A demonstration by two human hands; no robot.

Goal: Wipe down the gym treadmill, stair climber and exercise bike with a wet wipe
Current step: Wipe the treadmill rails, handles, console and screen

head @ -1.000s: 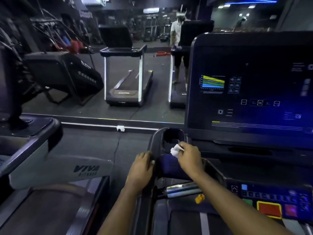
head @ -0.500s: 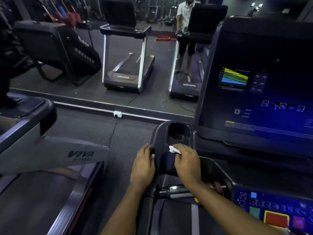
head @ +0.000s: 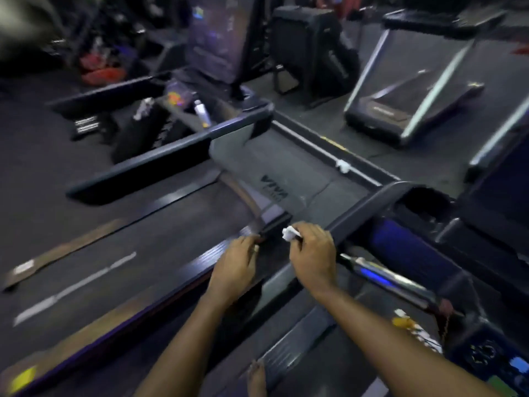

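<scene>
A single head-worn wide-angle camera looks steeply down, tilted, close above the treadmill handrail [head: 366, 207].

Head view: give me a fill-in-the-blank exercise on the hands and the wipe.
The wet wipe is pinched in the ____. The wipe's colour is ____. The grey cover beyond the wipe reads ____.
Missing: right hand; white; VIVA.
</scene>
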